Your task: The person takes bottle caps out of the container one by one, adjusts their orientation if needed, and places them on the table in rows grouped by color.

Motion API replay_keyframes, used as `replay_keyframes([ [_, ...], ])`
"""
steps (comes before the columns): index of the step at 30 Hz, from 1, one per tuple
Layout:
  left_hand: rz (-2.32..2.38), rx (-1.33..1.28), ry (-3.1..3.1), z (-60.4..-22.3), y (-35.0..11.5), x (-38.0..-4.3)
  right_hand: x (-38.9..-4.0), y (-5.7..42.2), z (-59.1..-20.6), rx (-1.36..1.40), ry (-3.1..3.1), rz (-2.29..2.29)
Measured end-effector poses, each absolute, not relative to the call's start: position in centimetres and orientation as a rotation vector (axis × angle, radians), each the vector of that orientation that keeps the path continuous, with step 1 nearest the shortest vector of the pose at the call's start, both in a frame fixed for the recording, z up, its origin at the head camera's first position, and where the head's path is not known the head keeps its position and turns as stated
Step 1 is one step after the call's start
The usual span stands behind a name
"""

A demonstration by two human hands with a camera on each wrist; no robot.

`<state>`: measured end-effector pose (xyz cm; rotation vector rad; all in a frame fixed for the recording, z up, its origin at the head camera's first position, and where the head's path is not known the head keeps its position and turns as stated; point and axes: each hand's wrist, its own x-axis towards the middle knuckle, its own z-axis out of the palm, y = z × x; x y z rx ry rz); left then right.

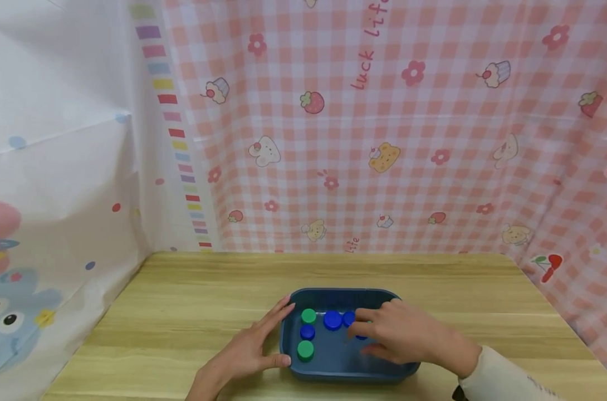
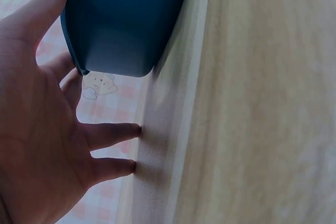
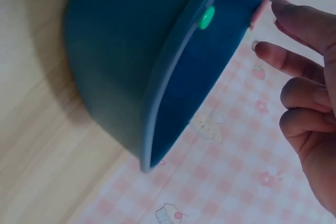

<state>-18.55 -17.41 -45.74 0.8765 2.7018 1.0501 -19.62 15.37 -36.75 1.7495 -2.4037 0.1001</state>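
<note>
A dark blue basin [image 1: 341, 370] sits on the table. In the head view a green cap [image 1: 308, 316], a blue cap [image 1: 307, 332] and another green cap [image 1: 306, 351] form a column at its left. Toward the back lie a larger blue cap [image 1: 332, 320] and a smaller blue one [image 1: 349, 318]; others are partly hidden by my right hand [image 1: 404, 333]. That hand hovers over the basin's right side, thumb and forefinger apart, nothing seen between them in the right wrist view. My left hand [image 1: 245, 348] touches the basin's left end with spread thumb and fingers.
The wooden table [image 1: 208, 289] extends around the basin. A pink checked cloth [image 1: 353, 189] hangs behind it, and a white printed cloth [image 1: 73, 167] covers the left side. The basin's raised rim [image 3: 157, 93] shows close up in the right wrist view.
</note>
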Motion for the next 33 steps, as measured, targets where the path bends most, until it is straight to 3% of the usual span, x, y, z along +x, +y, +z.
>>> replay_keyframes([
  [33,1.055,0.866,2.690,-45.7,-17.4,-18.7,-23.8,16.7,-37.8,1.592,-2.736,-0.086],
])
